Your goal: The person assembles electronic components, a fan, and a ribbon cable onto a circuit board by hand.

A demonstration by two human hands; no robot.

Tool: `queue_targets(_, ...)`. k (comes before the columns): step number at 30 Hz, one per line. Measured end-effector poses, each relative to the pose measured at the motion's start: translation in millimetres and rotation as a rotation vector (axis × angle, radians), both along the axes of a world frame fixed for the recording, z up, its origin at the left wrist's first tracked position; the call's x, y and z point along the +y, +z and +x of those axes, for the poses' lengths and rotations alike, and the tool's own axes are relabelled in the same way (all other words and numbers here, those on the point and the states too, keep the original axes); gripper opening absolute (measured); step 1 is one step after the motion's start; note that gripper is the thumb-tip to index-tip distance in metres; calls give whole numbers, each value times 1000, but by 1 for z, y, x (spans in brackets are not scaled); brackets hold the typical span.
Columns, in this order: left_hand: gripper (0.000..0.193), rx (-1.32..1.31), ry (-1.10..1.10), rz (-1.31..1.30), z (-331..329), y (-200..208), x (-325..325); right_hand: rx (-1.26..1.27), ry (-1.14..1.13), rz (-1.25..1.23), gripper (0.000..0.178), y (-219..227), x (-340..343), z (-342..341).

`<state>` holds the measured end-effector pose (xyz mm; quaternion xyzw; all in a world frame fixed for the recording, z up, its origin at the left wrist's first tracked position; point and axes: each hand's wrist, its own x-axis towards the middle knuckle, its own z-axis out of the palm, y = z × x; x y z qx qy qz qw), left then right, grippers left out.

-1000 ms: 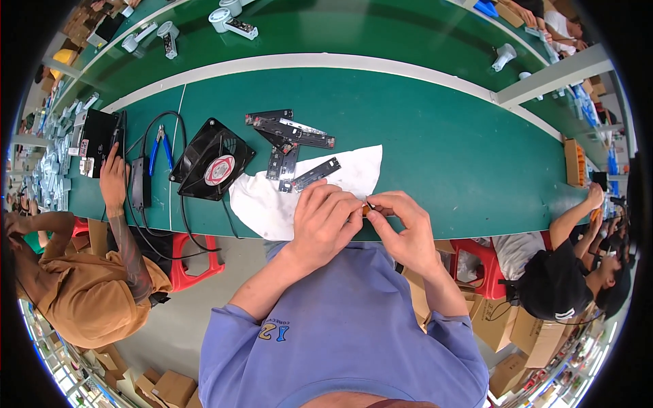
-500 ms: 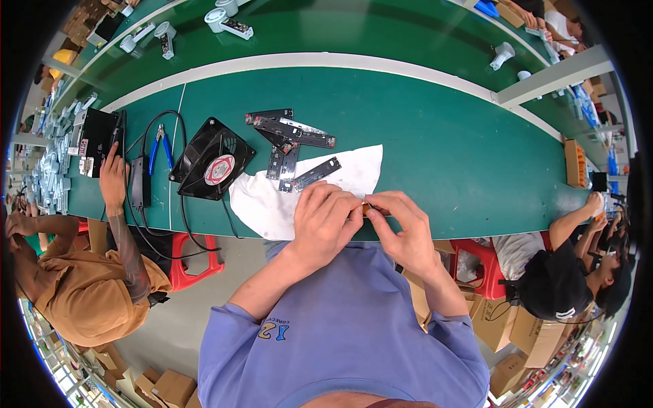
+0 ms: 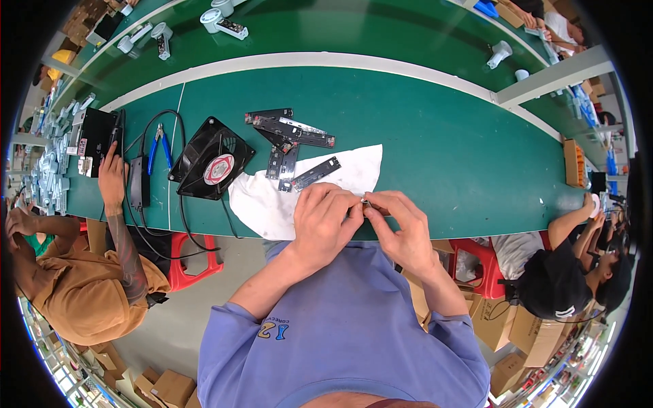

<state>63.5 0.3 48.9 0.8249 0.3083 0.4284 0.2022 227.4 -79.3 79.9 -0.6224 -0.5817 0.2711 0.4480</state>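
My left hand (image 3: 324,217) and my right hand (image 3: 403,228) meet over the table's near edge, fingers closed in a pinch. Between their fingertips is a tiny greyish part (image 3: 366,202), mostly hidden and too small to name. Just beyond my left hand, a white cloth (image 3: 262,207) lies on the green table, and one dark, narrow circuit-board strip (image 3: 317,173) rests on it. Farther back, several similar black strips (image 3: 309,135) lie in a loose, overlapping pile, partly touching the cloth.
Left of the cloth stands a black fan (image 3: 212,160), its cable trailing over the edge. Blue-handled pliers (image 3: 160,149) and a black power adapter (image 3: 140,182) lie beyond it, near a co-worker's hand (image 3: 112,178). Past the white rail, grey-white devices (image 3: 223,24) sit on a green belt.
My fingertips have turned the small part slightly; an orange bit seen between them before is now hidden. Devices on the far belt have shifted left. A co-worker at right now holds a white round thing.
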Motion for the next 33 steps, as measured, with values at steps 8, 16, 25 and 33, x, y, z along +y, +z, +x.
queue_targets(8, 22, 13, -33, 73, 0, -2, 3, -3, -5, -2, 25, 1, 1, -1)
queue_targets(16, 23, 46, -45, 92, 0, -1, 3, -132, 56, 71, 25, 3, 4, 3)
queue_targets(25, 25, 8, -21, 54, 0, -6, 2, -38, 75, -29, 22, 8, 9, 7)
queue_targets(33, 24, -14, -39, -36, -5, -4, 3, 32, 53, -68, 23, 9, 9, 4)
